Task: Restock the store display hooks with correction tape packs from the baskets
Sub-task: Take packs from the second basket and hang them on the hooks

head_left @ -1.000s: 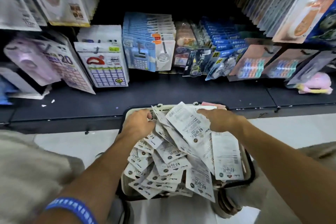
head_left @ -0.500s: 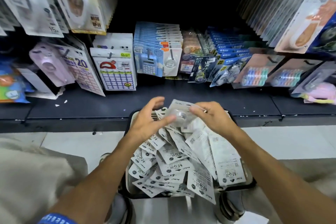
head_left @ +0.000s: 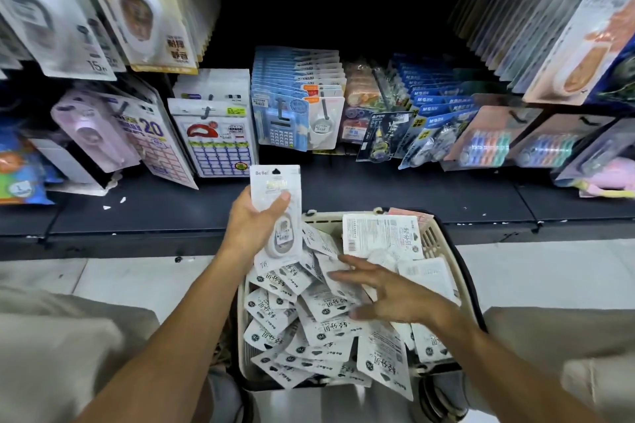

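One view, head camera: my left hand [head_left: 252, 225] grips a single correction tape pack [head_left: 276, 216], upright and face toward me, raised above the far left corner of the basket [head_left: 436, 240]. My right hand [head_left: 391, 295] hovers released, fingers spread, over the loose packs [head_left: 309, 326] heaped inside; contact appears likely but is blurred. Stocked display hooks [head_left: 206, 112] hang beyond, above the dark shelf [head_left: 378, 189].
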Available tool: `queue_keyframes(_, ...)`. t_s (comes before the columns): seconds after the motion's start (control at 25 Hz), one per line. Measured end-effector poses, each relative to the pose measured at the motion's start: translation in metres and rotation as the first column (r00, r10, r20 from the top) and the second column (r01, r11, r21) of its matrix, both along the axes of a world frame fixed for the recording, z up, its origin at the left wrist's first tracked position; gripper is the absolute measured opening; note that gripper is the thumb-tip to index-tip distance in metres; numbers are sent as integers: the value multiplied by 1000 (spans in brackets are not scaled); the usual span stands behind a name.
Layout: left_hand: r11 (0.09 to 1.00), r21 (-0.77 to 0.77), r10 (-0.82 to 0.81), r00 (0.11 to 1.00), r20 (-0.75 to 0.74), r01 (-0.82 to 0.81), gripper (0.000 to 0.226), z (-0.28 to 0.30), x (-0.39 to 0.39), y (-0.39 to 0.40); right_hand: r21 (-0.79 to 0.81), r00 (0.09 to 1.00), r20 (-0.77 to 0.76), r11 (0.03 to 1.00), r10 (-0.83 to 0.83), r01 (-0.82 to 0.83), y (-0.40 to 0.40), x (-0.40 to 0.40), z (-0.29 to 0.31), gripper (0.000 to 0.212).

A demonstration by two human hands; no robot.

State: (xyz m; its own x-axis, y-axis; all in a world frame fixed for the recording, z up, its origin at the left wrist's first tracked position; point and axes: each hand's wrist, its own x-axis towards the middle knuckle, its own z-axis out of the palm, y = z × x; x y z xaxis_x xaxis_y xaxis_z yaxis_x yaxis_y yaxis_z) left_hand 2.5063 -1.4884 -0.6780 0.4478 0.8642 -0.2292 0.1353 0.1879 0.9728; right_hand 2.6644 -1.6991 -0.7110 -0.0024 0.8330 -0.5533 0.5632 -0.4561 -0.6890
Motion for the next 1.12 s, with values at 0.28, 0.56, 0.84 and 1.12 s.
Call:
queue_keyframes(0.28,954,144,-256,965,-62,262,15,-8,17,-9,390,764,-401,661,-505,641,37,39,64,12)
queue_keyframes(0.56,690,-371,-640,763,89,622,55,-29,28,-24,345,419,-365,297,-831,890,73,19,21,8)
queue_keyframes(0.84,880,-426,-244,970,-26,210,53,-53,25,-8,-288,809,586,944,42,160,16,-7,-36,104)
queue_keyframes(1.12,872,-466,-165,986,10,150,52,-46,35,-14,329,606,286,670,-742,666,27,46,18,17)
